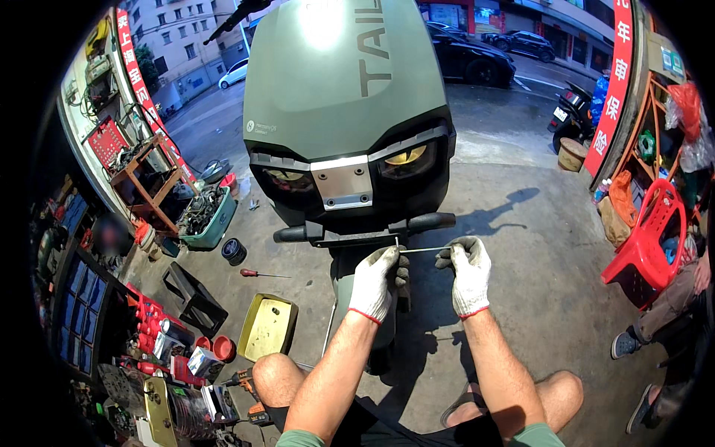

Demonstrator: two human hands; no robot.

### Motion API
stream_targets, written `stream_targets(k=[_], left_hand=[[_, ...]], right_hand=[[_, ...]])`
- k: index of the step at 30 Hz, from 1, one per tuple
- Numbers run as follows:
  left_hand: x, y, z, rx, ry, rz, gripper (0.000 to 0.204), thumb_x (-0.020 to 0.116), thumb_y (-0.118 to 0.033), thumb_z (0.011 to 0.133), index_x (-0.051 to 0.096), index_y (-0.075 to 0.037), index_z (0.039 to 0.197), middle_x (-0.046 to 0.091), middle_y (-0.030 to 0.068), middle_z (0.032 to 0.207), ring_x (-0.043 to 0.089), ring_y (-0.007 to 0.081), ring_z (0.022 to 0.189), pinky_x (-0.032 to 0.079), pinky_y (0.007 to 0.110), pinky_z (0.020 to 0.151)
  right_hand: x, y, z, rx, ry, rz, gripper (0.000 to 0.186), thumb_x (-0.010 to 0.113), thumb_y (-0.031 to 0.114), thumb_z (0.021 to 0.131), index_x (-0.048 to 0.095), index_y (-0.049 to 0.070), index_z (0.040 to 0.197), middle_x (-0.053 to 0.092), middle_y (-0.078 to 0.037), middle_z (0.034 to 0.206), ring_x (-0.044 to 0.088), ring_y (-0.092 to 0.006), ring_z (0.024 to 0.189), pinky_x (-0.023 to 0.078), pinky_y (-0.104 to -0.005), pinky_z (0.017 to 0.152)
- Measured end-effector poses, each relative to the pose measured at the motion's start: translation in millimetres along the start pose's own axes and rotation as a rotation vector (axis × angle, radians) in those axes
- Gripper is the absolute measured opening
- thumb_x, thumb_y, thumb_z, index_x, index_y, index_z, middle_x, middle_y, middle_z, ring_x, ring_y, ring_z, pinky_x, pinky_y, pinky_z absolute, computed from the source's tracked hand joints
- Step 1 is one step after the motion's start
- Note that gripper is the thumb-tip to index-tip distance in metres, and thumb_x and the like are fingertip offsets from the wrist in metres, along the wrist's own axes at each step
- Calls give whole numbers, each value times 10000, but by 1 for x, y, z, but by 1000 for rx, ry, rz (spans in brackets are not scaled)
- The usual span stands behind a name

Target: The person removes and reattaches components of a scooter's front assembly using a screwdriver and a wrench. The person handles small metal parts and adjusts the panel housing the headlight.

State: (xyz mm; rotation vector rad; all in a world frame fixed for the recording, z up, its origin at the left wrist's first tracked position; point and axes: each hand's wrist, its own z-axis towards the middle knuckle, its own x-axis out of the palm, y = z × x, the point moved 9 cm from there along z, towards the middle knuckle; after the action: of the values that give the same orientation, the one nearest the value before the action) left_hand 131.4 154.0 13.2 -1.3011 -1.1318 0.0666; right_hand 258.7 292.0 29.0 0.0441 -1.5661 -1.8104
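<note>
A thin L-shaped hex key [426, 249] spans the gap between my two gloved hands. My left hand [375, 287] is closed around its bent end, whose short arm sticks up past the fingers. The far tip is pinched in my right hand [469, 277]. Just beyond them stands a green scooter top case [331, 104] with eye-like lamps. On its back a silver metal plate [342, 184] carries several dark screws. The hex key is close below the case's black rack bar [430, 222] and appears apart from the screws.
On the floor to the left are a screwdriver [261, 274], a yellow tray [261, 339], a black stool [195, 299] and a cordless drill [249, 395]. A green bin [205, 232] stands farther back. A red plastic chair [646, 246] and another person's legs [663, 313] are at the right.
</note>
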Motion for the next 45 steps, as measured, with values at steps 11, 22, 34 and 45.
stream_targets(k=[11, 22, 34, 45], left_hand=[[-8, 9, 7, -23, -13, -31, 131, 599, -161, 928, 637, -41, 964, 613, 18, 740, 542, 100, 575, 421, 219, 515], [-5, 10, 10, -34, -22, -65, 136, 590, -175, 932, 633, -46, 925, 597, 17, 709, 525, 101, 546, 409, 221, 504], [0, 29, 19, -253, -26, -427, 151, 593, -217, 935, 575, -69, 963, 514, -2, 715, 440, 102, 568, 338, 240, 501], [-1, 33, 25, -275, 34, -456, 154, 581, -214, 936, 574, -61, 952, 505, -8, 716, 446, 99, 571, 339, 232, 495]], right_hand=[[6, 9, 6, -15, 25, -55, 38, 523, 22, 939, 531, -12, 951, 592, -94, 820, 632, -182, 676, 540, -301, 603], [7, 14, 13, -8, 23, -102, 53, 539, 34, 933, 546, -18, 941, 584, -86, 815, 623, -170, 677, 532, -291, 597], [55, 84, 19, -201, 204, -559, 59, 592, 42, 890, 582, -9, 918, 633, -105, 777, 636, -156, 660, 515, -285, 617], [128, 126, -18, -1027, 649, -1541, 200, 636, 73, 711, 641, 64, 911, 629, -108, 904, 589, -275, 938, 391, -475, 985]])
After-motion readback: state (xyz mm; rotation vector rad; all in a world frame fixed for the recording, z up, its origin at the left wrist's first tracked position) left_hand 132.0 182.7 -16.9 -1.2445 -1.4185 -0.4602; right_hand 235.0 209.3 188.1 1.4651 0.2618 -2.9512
